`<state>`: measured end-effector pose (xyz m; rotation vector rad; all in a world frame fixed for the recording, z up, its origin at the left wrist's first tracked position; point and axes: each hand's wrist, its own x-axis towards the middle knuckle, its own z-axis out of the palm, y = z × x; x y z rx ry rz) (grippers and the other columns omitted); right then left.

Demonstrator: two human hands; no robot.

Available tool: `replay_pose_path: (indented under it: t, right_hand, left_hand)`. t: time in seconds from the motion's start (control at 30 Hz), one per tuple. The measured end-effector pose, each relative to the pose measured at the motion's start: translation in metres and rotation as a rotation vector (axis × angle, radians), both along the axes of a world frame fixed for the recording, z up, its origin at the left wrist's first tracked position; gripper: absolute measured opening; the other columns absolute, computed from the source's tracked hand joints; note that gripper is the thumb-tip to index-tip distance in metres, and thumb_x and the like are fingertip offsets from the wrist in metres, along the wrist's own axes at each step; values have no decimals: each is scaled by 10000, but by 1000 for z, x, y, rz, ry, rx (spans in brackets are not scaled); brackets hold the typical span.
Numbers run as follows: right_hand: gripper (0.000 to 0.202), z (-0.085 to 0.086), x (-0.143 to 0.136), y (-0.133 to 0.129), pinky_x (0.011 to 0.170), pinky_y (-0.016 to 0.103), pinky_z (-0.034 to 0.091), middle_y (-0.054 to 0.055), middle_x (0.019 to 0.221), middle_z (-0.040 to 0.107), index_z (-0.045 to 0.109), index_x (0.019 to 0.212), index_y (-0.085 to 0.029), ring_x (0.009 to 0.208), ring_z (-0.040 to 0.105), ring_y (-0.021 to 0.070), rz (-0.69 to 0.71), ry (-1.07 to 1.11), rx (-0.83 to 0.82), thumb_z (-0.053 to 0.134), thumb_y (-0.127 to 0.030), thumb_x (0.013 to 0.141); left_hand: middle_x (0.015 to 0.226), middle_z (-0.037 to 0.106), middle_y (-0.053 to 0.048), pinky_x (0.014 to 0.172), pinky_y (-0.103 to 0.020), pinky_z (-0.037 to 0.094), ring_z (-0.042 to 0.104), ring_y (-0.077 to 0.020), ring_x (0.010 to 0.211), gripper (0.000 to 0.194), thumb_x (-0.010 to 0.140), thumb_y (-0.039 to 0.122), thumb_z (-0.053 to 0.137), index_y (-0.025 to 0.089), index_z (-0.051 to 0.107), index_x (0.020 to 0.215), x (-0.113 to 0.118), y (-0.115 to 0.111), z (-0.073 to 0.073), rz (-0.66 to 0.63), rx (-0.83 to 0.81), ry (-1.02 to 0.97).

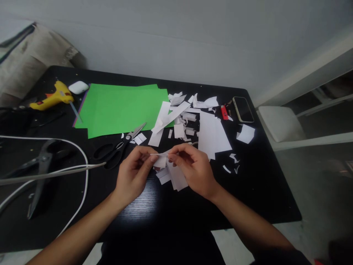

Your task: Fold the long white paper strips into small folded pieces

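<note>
Between my two hands is a small piece of white paper [161, 161], held up over the black table. My left hand [135, 170] pinches its left end with thumb and fingers. At the other end, my right hand [194, 168] pinches it the same way. White paper pieces [176, 177] lie below and behind the hands, partly hidden by them. Black-handled scissors [120, 145] rest just beyond my left hand, blades pointing away to the right. A larger white sheet [212, 133] lies beyond my right hand.
Green sheets [121, 106] lie at the back, with a yellow glue gun [55, 97] and white case [78, 87] to their left. Pliers [42, 173] and a white cable [86, 176] occupy the left side. Paper scraps [182, 121], a red lighter [224, 112] and a phone [243, 109] sit right.
</note>
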<state>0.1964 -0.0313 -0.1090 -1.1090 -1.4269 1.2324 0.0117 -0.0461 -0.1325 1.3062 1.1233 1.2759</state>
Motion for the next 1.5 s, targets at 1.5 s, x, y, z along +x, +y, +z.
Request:
replay_pose_path:
  t: [1.5]
  right_hand:
    - [160, -6, 3, 0, 809, 356, 644, 40, 1031, 767, 764, 1085, -244, 899, 741, 182, -120, 17, 105, 750, -244, 926]
  left_hand:
    - [670, 569, 25, 504, -146, 439, 526, -59, 537, 292, 793, 179, 845, 134, 641, 996, -2, 10, 3, -361, -711, -823]
